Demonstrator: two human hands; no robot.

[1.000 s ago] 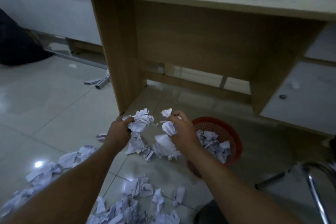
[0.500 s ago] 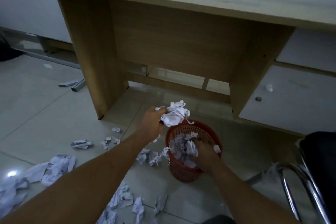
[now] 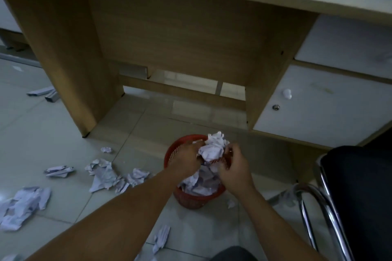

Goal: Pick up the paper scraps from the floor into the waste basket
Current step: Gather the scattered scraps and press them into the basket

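Observation:
A red mesh waste basket (image 3: 196,199) stands on the tiled floor in front of the desk, nearly full of white crumpled paper. My left hand (image 3: 186,158) holds a big wad of crumpled paper (image 3: 214,147) over the basket's mouth. My right hand (image 3: 235,168) is at the basket's right side, its fingers and thumb curled around the red rim next to the wad. Loose paper scraps (image 3: 104,176) lie on the floor left of the basket, with more at the far left (image 3: 23,205) and one piece near my legs (image 3: 161,237).
A wooden desk (image 3: 63,59) rises just behind the basket, with a white cabinet door (image 3: 328,112) to its right. A black chair with chrome tubing (image 3: 331,207) stands close on the right. Metal pieces (image 3: 42,92) lie on the floor at the left.
My left hand carried its paper wad rightward until it was over the basket. My right hand rose out of the basket to its right rim. The view swung right and down.

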